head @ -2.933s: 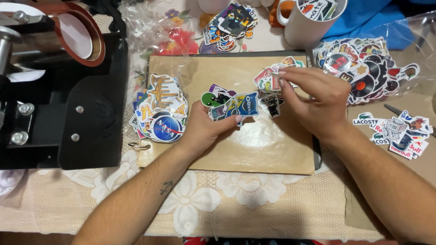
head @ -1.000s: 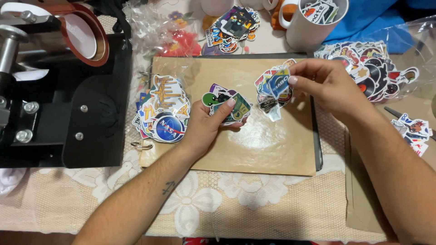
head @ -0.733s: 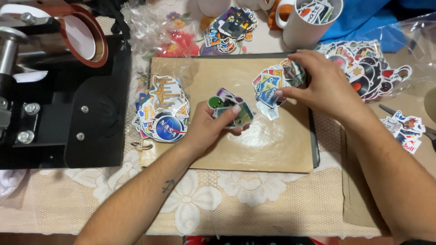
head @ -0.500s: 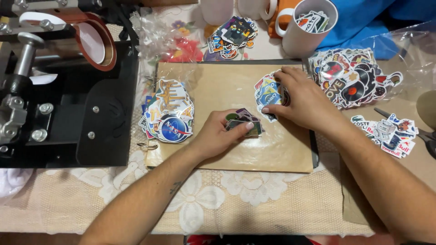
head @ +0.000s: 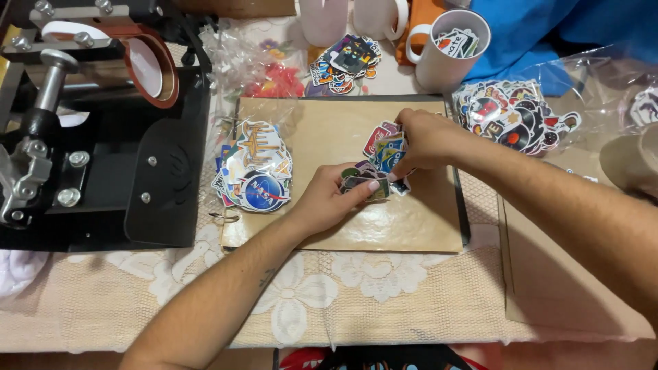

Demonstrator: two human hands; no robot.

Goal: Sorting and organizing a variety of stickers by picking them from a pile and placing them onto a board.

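A small stack of stickers point(head: 362, 183) is pinched in the left hand point(head: 329, 199), its grip closed with the thumb laid across the top; the stack is held low over the middle of the brown board point(head: 329, 130) on the desk. A second fan of stickers point(head: 385, 145) is held just above and to the right of it, clasped in the closed grip of the right hand point(head: 428, 140). The two bundles are seen touching or very nearly so, the fingertips of both hands meeting between them. A larger sticker pile point(head: 255, 171) is left lying at the board's left edge, nearer the left hand.
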